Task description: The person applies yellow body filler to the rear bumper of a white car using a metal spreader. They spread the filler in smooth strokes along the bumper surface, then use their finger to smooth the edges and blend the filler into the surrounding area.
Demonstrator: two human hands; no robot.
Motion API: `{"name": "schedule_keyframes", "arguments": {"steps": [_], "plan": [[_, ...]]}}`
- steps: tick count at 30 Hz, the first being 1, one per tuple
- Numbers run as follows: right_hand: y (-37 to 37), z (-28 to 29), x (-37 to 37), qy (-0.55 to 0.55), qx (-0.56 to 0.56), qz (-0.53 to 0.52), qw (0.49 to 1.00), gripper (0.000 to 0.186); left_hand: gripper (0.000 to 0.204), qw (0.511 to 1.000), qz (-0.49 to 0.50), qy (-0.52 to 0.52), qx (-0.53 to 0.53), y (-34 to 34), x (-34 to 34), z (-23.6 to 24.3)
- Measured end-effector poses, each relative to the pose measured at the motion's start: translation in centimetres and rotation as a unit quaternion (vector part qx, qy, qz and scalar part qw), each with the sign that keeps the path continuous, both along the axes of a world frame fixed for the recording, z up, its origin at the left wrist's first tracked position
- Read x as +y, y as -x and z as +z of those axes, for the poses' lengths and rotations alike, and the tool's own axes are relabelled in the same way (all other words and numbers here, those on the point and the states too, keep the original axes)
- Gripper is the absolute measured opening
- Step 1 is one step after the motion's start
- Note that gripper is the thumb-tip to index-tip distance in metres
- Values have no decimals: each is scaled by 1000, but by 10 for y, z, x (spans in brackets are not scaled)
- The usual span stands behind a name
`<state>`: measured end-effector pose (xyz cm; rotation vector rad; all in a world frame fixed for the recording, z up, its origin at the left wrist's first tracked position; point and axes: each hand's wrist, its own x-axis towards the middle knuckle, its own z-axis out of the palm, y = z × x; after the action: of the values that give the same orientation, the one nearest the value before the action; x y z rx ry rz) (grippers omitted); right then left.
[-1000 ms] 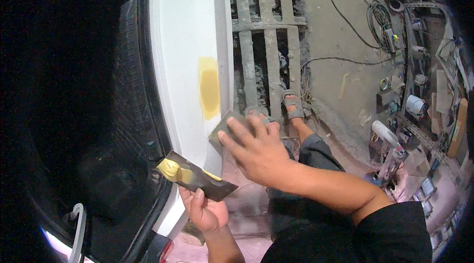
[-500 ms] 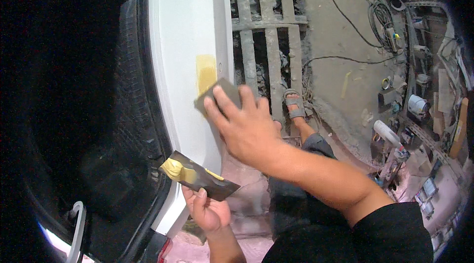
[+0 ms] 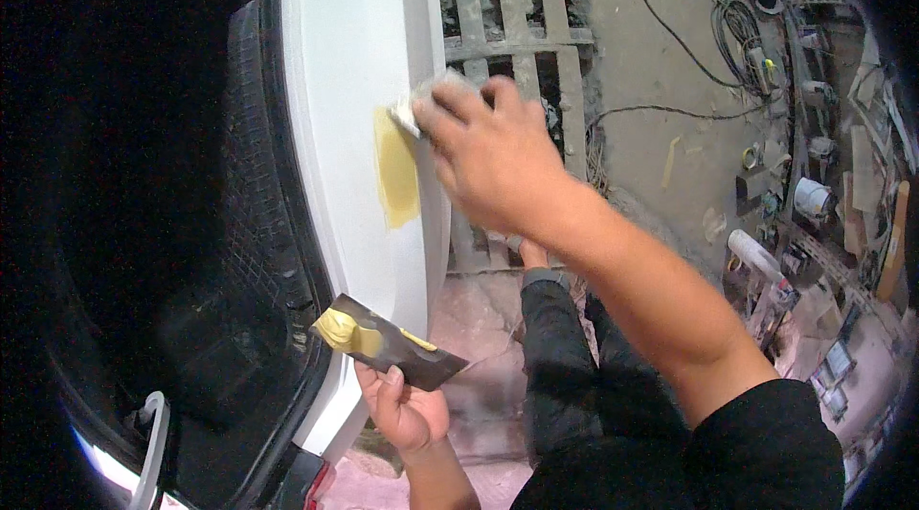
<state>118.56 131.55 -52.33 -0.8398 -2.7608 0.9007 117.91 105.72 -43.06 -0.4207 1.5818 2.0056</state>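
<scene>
A patch of yellow body filler [image 3: 397, 180] is spread on the white car bumper [image 3: 349, 41]. My right hand [image 3: 498, 151] is closed on a flat filler spreader [image 3: 410, 115], blurred by motion, at the far end of the patch. Lower down, my left hand [image 3: 404, 409] grips a dark rectangular plate [image 3: 433, 371] from beneath, tilted beside the bumper's near corner. A lump of yellow filler [image 3: 337, 330] sits on the plate's left end, with a thin streak along its far edge.
The car's dark trunk [image 3: 163, 223] opens to the left of the bumper. A slatted grating [image 3: 522, 7] covers the floor beyond it. A coiled black cable [image 3: 737, 31] lies farther right, near shelves cluttered with cans [image 3: 812, 196] and tools. My legs [image 3: 565, 357] stand below.
My right hand has moved up and away with the spreader, exposing the whole filler patch. The spreader is now turned more edge-on. My left hand and the plate have barely moved. My foot has shifted left.
</scene>
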Motion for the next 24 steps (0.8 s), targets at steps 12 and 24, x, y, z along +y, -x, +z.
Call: {"name": "schedule_keyframes", "arguments": {"steps": [12,24], "plan": [[-106,35,-94,511,258,140,808,47,61,999,-32,-15,-39,5,-1,9],[-41,-58,-36,167,242,-21,955,47,62,998,-40,-38,19,-16,8,3]]}}
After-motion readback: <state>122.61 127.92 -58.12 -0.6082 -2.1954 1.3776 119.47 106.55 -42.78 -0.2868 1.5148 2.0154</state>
